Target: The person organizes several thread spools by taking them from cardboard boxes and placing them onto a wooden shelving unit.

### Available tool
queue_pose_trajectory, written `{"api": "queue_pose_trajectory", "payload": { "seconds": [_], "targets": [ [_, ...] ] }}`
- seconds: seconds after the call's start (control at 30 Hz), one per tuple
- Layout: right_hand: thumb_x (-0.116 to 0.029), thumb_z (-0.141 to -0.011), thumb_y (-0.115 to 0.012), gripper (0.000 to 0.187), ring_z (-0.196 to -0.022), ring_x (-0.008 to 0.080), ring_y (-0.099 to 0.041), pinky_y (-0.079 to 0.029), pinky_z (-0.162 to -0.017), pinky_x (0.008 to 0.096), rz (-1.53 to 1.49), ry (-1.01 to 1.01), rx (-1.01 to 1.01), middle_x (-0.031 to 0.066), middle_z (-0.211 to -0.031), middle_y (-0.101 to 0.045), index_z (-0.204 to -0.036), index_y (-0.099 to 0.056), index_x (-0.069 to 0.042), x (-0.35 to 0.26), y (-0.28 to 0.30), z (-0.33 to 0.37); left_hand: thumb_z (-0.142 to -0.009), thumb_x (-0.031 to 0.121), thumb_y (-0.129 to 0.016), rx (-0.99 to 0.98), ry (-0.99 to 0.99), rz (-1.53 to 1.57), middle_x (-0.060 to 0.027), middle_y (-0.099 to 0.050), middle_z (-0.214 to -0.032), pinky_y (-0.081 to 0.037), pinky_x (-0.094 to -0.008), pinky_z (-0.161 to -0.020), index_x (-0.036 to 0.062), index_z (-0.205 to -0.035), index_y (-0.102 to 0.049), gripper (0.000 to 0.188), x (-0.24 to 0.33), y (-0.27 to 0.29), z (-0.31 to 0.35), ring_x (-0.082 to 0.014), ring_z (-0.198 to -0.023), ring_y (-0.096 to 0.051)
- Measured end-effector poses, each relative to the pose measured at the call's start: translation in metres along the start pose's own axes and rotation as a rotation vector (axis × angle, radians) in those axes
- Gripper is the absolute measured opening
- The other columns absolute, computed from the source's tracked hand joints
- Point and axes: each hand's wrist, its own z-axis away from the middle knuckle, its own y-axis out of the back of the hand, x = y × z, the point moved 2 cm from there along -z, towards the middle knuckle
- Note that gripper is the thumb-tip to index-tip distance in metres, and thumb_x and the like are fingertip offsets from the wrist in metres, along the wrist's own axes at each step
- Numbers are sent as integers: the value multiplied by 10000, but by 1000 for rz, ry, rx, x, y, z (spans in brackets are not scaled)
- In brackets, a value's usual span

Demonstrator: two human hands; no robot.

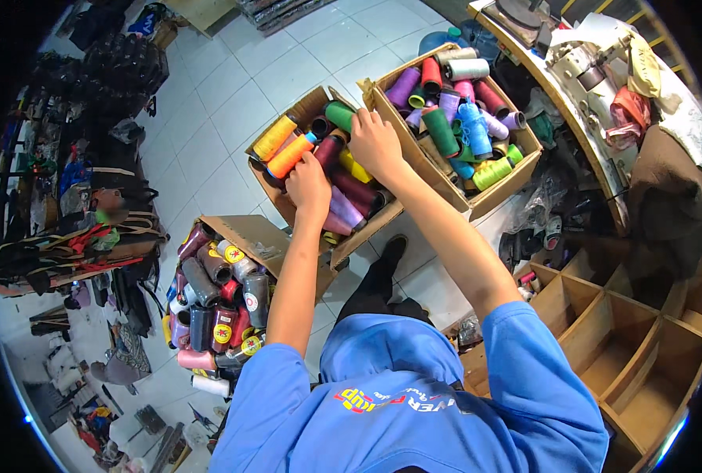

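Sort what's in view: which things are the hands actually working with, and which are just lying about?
In hand:
- left hand and right hand, both reaching into the middle cardboard box of thread cones
- dark maroon thread cones under the hands

Lying about:
- right cardboard box of mixed-colour cones
- lower-left box of dark spools
- empty wooden cubby shelf
- white sewing machine

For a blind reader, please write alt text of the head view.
A person in a blue shirt reaches both hands, left hand and right hand, into the middle cardboard box of thread cones. Two more boxes of thread cones stand beside it on a white tiled floor.
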Motion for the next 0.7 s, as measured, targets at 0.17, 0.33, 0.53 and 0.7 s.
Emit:
{"api": "queue_pose_trajectory", "payload": {
  "seconds": [0.17,0.33,0.53,0.7],
  "targets": [
    [-161,-757,-570,206,-829,354,-601,-491,-720,459,-377,-215,-109,193,-884,-596,-876,-548,6,7,18,-8,-670,248,-713,-60,213,270,-205,-645,-855,-496,-481,-738,45,-984,-522,420,-7,23,-5,-402,-837,-621],
    [-229,-729,-662,393,-835,319,-645,-512,-748,376,-767,-510,63,225,-915,-646,-1019,-617,33,34,53,11,-619,223,-784,-35,247,847,-139,-663,-842,-495,-362,-709,-7,-915,-626,407,-27,46,-4,-254,-751,-644],
    [-173,-818,-671,346,-875,159,-627,-498,-791,273,-1449,-819,199,119,-990,-646,-1078,-596,42,81,108,110,-685,102,-769,-199,126,1382,-39,-641,-905,-481,-273,-737,7,-993,-620,355,16,74,22,-134,-783,-604],
    [-133,-811,-667,352,-925,167,-607,-495,-807,276,-1397,-1087,482,129,-1005,-635,-1099,-585,51,111,167,231,-705,127,-760,-490,-118,1445,-26,-631,-867,-472,-252,-683,13,-947,-605,309,112,74,59,-98,-735,-583]
  ]
}}
